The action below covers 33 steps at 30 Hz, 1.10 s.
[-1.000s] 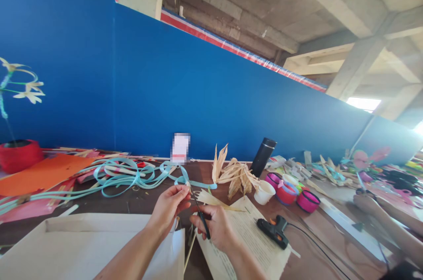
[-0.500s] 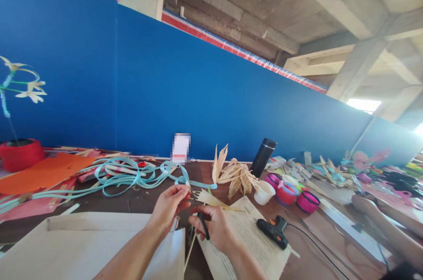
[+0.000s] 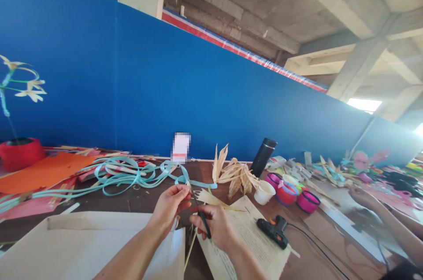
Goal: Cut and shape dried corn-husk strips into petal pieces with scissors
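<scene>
My right hand (image 3: 216, 225) is closed round the black handles of a pair of scissors (image 3: 204, 222), whose blades point up and left. My left hand (image 3: 173, 203) pinches a small pale piece (image 3: 188, 184) between thumb and fingertips, beside the scissor blades. The piece is too small to name surely. Pale corn husk (image 3: 211, 198) lies flat just beyond my right hand, partly over a printed sheet (image 3: 246, 227). A bundle of dried corn husks (image 3: 238, 176) rests farther back.
A black glue gun (image 3: 275, 230) lies on the sheet, its cord running right. Beyond it are a white cup (image 3: 264, 193), small colourful pots (image 3: 308, 201) and a black bottle (image 3: 263, 157). Light blue ribbon (image 3: 132, 176) coils at left behind a white box (image 3: 99, 245). A co-worker's arm (image 3: 380, 211) reaches in at right.
My hands, the scissors and the pale piece have barely moved. At the right, the co-worker's hand has shifted slightly away, up and to the left.
</scene>
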### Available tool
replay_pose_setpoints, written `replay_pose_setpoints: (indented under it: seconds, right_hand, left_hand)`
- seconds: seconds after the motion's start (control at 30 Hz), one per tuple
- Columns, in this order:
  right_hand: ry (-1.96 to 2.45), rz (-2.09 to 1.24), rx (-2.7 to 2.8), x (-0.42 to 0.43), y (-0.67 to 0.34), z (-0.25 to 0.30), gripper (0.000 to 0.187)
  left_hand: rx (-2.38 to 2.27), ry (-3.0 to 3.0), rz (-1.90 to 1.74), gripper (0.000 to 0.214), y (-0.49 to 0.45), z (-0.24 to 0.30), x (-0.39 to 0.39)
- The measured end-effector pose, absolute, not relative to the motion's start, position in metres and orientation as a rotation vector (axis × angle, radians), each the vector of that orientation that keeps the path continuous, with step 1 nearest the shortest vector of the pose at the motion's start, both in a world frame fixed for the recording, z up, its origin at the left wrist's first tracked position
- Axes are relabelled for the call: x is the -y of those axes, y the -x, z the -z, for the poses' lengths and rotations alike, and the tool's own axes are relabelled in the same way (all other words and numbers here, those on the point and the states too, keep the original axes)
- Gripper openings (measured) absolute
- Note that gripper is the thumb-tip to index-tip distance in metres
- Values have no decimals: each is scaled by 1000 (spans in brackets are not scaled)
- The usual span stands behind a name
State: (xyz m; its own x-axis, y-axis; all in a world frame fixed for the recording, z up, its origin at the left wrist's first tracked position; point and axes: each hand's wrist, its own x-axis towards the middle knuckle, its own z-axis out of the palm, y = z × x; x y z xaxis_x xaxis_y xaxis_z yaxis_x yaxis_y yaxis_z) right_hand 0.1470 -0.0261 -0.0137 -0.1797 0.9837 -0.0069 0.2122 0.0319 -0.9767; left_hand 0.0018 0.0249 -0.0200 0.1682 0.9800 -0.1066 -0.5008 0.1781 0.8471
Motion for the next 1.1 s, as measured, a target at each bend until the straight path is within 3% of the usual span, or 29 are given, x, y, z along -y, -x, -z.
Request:
replay_pose_setpoints:
  seconds: [0.87,1.1]
  right_hand:
    - [1296,-1221,1412,29,-141,8,29]
    - [1255,-1191,1333,23,-144,16,39]
  left_hand:
    - [-762,-734,-1221,27,-3,18,-23]
    - [-813,-781,-1213,27,0,18,-23]
